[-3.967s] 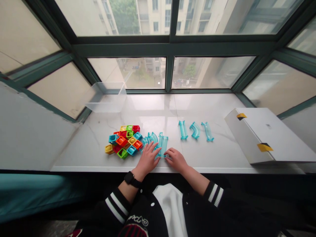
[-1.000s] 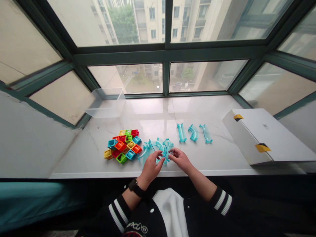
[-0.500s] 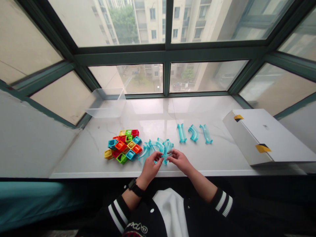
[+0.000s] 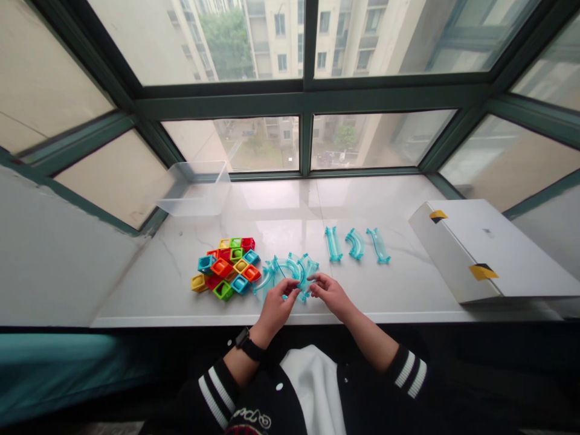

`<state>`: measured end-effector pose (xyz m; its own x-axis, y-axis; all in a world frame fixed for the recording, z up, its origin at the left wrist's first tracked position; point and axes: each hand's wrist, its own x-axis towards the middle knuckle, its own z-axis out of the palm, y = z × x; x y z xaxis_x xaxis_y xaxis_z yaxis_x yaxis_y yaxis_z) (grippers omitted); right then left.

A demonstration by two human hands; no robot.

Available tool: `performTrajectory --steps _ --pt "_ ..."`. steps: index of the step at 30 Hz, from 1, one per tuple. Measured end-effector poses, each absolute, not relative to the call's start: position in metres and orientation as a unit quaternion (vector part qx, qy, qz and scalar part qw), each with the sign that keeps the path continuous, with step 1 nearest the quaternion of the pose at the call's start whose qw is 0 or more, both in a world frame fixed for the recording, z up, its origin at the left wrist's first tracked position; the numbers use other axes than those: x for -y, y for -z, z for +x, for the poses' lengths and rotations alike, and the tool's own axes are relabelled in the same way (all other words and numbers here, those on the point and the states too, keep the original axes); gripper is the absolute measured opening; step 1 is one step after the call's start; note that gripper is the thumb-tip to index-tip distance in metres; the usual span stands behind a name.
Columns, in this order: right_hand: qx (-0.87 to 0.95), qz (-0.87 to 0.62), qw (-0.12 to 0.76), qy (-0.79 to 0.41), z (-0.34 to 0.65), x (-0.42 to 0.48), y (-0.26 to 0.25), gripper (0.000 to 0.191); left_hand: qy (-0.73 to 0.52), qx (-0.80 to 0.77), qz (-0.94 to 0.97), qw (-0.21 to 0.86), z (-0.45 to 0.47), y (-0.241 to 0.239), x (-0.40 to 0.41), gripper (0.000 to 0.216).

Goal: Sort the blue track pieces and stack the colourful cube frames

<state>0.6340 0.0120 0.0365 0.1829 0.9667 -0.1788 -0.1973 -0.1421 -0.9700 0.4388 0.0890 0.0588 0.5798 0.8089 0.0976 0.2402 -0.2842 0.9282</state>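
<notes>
Near the front edge of the marble sill, both my hands meet over a cluster of clear blue curved track pieces. My left hand pinches one curved blue piece with thumb and fingers. My right hand grips the right end of the same cluster, fingers curled. Just left of my hands sits a heap of coloured square blocks in red, orange, green, yellow and blue. Three more blue track pieces lie in a row to the right, apart from my hands.
A clear plastic tub stands at the back left by the window. A white cardboard box with yellow tape lies at the right end of the sill. Window frames close the far side.
Four seconds ago my hands lay flat on stacked blue pieces; now the curved pieces are spread in a fan and both hands pinch them. Over the last second hardly anything moved.
</notes>
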Motion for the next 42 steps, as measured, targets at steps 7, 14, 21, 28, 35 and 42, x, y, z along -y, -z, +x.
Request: performTrajectory --steps 7,14,21,28,35,42 --pt "0.356 -0.543 0.549 -0.526 0.6354 -0.0126 -0.0330 0.053 -0.284 -0.349 0.739 0.501 0.4382 -0.0574 -0.0895 0.020" --pt "0.349 -0.543 0.552 -0.527 0.6347 -0.0126 -0.0319 0.054 -0.287 -0.349 0.737 0.503 0.4394 -0.0591 -0.0894 0.018" --pt "0.348 -0.540 0.555 -0.529 0.6352 -0.0126 -0.0360 0.053 -0.288 -0.350 0.745 0.490 0.4402 -0.0582 -0.0897 0.019" --pt "0.351 -0.530 0.556 -0.535 0.6347 -0.0116 -0.0343 0.052 -0.288 -0.352 0.744 0.490 0.4403 -0.0572 -0.0896 0.018" --pt "0.370 -0.512 0.553 -0.543 0.6330 -0.0100 -0.0300 0.057 -0.291 -0.353 0.744 0.488 0.4407 -0.0603 -0.0894 0.017" --pt "0.372 -0.503 0.546 -0.557 0.6337 -0.0090 -0.0309 0.060 -0.292 -0.351 0.749 0.481 0.4399 -0.0577 -0.0892 0.016"
